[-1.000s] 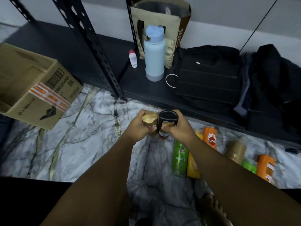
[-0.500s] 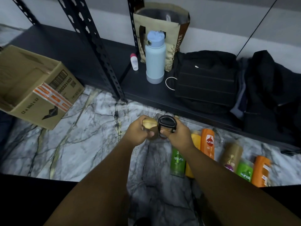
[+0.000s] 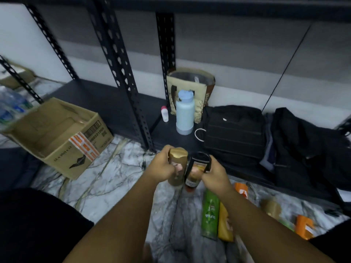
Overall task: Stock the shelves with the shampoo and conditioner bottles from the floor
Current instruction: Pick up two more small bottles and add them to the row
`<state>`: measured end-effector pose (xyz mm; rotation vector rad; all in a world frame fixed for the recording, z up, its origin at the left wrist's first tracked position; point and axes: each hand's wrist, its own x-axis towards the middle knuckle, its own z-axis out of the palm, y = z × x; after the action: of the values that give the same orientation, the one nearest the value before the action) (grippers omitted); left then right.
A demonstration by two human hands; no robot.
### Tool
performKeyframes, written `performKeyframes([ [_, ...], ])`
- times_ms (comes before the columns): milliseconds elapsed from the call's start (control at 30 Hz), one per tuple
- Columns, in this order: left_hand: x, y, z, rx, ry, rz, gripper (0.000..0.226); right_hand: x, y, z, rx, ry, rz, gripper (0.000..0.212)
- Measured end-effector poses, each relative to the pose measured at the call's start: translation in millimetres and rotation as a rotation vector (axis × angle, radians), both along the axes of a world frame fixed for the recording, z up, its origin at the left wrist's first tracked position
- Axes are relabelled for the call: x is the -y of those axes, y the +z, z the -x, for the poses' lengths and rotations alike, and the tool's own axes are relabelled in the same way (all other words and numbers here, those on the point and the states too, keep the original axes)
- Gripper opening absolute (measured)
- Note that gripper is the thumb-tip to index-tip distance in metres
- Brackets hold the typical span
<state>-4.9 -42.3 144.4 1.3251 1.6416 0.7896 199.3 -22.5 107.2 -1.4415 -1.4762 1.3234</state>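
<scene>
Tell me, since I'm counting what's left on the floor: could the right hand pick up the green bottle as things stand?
Probably not yet. The right hand is already shut on the black-capped bottle. The green bottle lies uncovered on the floor just below that forearm, so an emptied hand likely could.

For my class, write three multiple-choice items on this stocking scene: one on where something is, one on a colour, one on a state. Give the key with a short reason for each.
1. Where does the light blue water bottle stand?
A. On the black bottom shelf
B. Inside the cardboard box
C. On the marble floor

2. What colour is the cap of the bottle in the right hand?
A. White
B. Black
C. Green

3. What state is the green bottle in?
A. Standing upright on the shelf
B. Held in the left hand
C. Lying on the floor

Key: 1 A, it stands on the shelf in front of the paper bag. 2 B, the black-capped bottle shows a dark lid. 3 C, it lies flat below the right forearm, while the left hand grips the gold bottle.
</scene>
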Motion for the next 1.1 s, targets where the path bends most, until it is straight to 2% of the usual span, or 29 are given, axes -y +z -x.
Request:
performKeyframes([
  [133, -1.4, 71.3, -8.7, 0.123, 0.028, -0.107, 0.048, -7.9, 77.3, -13.3, -0.109, -0.028, -0.062, 0.044],
  [267, -1.3, 149.6, -25.6, 0.214, 0.02, -0.263, 0.048, -11.4, 160.4, -27.4, -0.164, -0.025, -0.22, 0.041],
  [533, -15.5, 312.6, -56.3, 0.203, -0.05, -0.669, 0.038, -9.2, 331.2, -49.8, -0.255, -0.067, -0.558, 0.034],
  [733, -41.6, 410.6, -72.9, 0.233, -0.066, -0.867, 0.035, -27.4, 441.4, -55.7, -0.259, -0.112, -0.746, 0.041],
  [933, -75.7, 464.7, -84.6, 0.284, -0.025, -0.926, 0.033, -50.2, 498.3, -55.7, -0.169, -0.148, -0.842, 0.034],
  [1100, -109.0, 477.0, -92.6, 0.296, 0.012, -0.882, 0.04, -75.8, 506.0, -51.4, -0.244, -0.209, -0.78, 0.03],
])
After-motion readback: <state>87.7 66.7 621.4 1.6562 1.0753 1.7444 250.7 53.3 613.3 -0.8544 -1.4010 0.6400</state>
